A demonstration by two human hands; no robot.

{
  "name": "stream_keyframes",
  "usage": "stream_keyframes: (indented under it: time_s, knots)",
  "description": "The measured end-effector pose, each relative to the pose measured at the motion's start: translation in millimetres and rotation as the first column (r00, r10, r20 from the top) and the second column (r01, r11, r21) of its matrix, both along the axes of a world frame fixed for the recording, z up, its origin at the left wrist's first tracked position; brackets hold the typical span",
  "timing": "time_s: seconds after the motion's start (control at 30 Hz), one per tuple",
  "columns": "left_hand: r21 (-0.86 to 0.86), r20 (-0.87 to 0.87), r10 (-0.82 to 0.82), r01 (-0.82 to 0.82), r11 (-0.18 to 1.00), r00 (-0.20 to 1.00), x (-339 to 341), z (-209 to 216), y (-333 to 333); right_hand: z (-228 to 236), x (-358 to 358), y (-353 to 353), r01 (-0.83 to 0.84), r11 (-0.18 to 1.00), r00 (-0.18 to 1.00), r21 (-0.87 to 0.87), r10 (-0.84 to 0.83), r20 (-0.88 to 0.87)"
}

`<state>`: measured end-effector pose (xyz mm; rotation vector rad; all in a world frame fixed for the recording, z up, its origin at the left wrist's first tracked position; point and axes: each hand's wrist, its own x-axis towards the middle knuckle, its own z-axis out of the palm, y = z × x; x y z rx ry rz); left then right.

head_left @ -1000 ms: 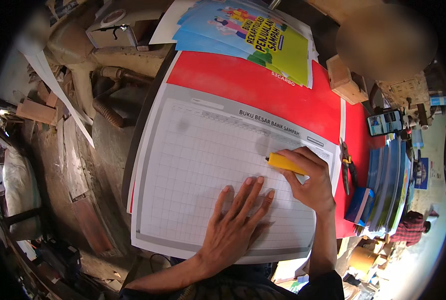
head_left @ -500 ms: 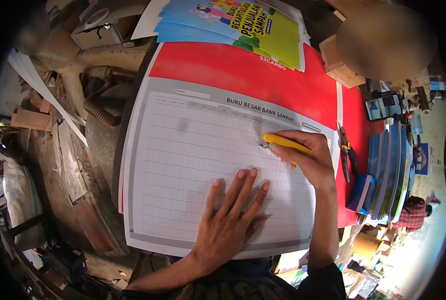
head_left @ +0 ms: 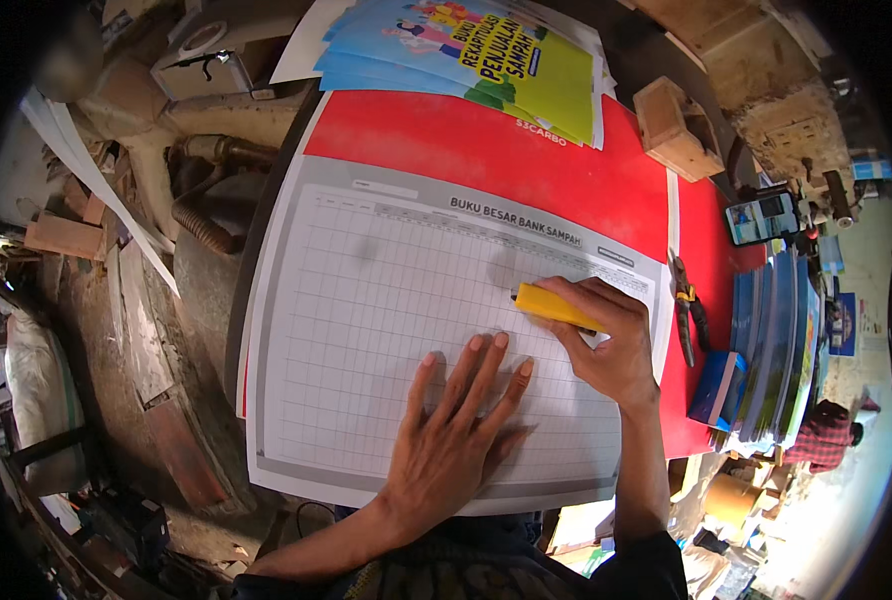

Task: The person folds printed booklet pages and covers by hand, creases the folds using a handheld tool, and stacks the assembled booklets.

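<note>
A large white sheet printed with a grey-bordered table grid (head_left: 366, 340) lies before me on a red sheet (head_left: 396, 125). My left hand (head_left: 456, 430) is spread flat on its lower middle, fingers apart, holding nothing. Over the upper right part of the grid, my right hand (head_left: 611, 335) grips a yellow utility knife (head_left: 556, 305). Its dark tip points left, close to the paper; whether it touches cannot be made out. The palm side of the grip is hidden.
Blue and green printed covers (head_left: 466, 60) lie at the far edge. To the right are pliers (head_left: 684, 310), a small blue box (head_left: 718, 388), a stack of booklets (head_left: 766, 340), a phone (head_left: 762, 219) and a wooden box (head_left: 678, 130). A person in a checked shirt (head_left: 821, 437) is farther off.
My right hand has shifted slightly down and left and turned the yellow utility knife, so its flat side shows more. My left hand stays on the sheet. The view has moved slightly.
</note>
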<state>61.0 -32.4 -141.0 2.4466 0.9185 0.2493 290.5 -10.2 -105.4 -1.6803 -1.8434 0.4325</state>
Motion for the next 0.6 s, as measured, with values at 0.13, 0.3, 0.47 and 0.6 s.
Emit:
stream_keyframes:
  time_s: [0.13, 0.3, 0.47, 0.6]
  knots:
    - [-0.014, 0.04, -0.007, 0.007, 1.0, 0.999, 0, 1, 4, -2, 2, 2, -0.035, 0.999, 0.998, 0.024, 0.034, 0.058]
    - [-0.071, 0.121, 0.009, 0.0, 0.997, 0.993, -7, 9, 57, 12, -7, 6, -0.062, 0.998, 0.996, -0.002, 0.062, 0.072]
    - [0.154, 0.166, -0.131, 0.106, 0.982, 0.977, 12, -12, 113, 5, 0, 8, -0.09, 0.994, 0.995, -0.066, 0.092, 0.026]
    - [0.167, 0.136, -0.124, 0.1, 0.981, 0.983, 11, -12, 114, 0, -5, 4, -0.108, 0.994, 0.994, -0.017, 0.108, -0.003]
